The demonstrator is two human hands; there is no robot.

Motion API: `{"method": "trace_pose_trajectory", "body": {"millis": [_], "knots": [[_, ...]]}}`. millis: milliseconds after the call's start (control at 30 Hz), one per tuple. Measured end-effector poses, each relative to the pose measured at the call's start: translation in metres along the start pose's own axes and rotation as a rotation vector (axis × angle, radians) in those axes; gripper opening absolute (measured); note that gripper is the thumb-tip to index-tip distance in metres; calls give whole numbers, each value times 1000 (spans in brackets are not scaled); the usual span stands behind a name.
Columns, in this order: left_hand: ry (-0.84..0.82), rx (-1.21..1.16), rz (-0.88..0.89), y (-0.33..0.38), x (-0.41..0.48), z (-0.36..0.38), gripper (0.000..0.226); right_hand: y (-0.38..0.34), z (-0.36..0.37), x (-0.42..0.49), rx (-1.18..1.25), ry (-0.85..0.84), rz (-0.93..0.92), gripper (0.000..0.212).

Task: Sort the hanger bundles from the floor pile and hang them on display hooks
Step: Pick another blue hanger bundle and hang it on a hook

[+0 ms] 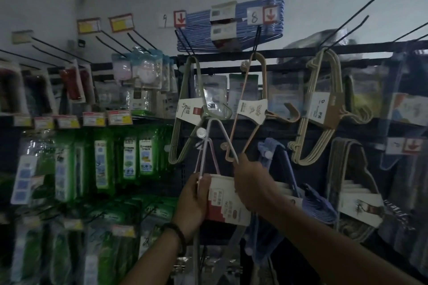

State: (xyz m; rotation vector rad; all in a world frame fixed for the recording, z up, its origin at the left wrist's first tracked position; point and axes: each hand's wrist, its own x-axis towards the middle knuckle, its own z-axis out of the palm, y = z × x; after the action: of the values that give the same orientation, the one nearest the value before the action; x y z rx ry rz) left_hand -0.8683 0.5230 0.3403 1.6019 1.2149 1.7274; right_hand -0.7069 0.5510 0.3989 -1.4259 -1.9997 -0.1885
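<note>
A bundle of pale lilac hangers with a white-and-red paper sleeve is held up against the dark display rack. My left hand grips the bundle at the sleeve's left edge. My right hand pinches the bundle's white upper arm near its end. The top corner of the bundle sits by a display hook with a white round tip. Whether it hangs on that hook I cannot tell.
Other bundles hang on hooks: green, pink, beige, blue on top, grey and dark blue lower down. Long bare hooks jut out above. Packaged goods fill the left wall.
</note>
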Motion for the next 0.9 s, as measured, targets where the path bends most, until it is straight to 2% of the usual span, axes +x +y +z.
{"method": "trace_pose_trajectory", "body": {"millis": [67, 100, 200, 300, 467, 567, 633, 800, 900], "knots": [[34, 36, 61, -11, -1, -9, 33, -4, 13, -3, 6, -10, -31, 39], [48, 54, 93, -17, -2, -13, 28, -7, 18, -6, 56, -14, -30, 36], [46, 76, 142, -32, -2, -23, 21, -13, 31, -13, 155, -2, -38, 9], [24, 102, 118, -42, -3, -30, 24, -15, 48, -10, 146, -6, -74, 5], [-16, 123, 10, -59, 5, -37, 34, -13, 78, -1, 64, 11, -123, 15], [-28, 147, -25, -70, 13, -38, 32, -9, 97, 9, 37, -17, -126, 19], [-18, 210, -36, -79, 25, -39, 28, -7, 104, 20, 47, -21, -114, 18], [19, 388, -15, -96, 67, -42, 31, -9, 119, 54, 6, -41, -58, 37], [109, 456, -6, -102, 86, -36, 52, -12, 132, 74, 41, -45, 16, 47]]}}
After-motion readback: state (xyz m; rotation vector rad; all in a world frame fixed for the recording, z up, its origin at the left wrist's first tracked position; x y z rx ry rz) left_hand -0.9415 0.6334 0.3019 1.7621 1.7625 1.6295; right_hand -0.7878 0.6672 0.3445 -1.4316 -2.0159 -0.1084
